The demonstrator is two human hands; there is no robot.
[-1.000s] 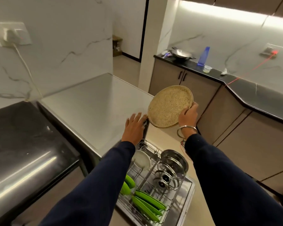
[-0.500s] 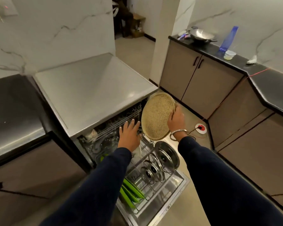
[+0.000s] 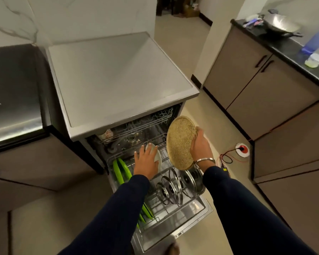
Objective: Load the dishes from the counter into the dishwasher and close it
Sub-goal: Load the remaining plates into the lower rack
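Item: speckled tan plate (image 3: 180, 142), held on edge in my right hand (image 3: 201, 144), fingers curled behind its far rim and thumb side at its lower edge; a firm grip, nothing else in that hand. Position: just above the back right part of the lower rack (image 3: 173, 181), its face turned left toward my other hand, its long axis running near vertical with the top leaning slightly away from me. Left hand (image 3: 145, 162): fingers spread and fairly straight, resting on a white dish (image 3: 157, 155) that stands in the lower rack just left of the plate; it presses or steadies the dish and does not clasp it. Key relation: the open tines lie directly below the plate, between the white dish and the glass lids (image 3: 175, 184) at the front of the rack, so the right hand is the nearer one and the move I judge to come is a short descent, edge first. Other stock in the lower rack: green plates (image 3: 122, 170) along its left side. Change against half a second ago: the plate has come lower and closer to the rack, and my left hand has gone from the rack's rear edge onto the white dish.
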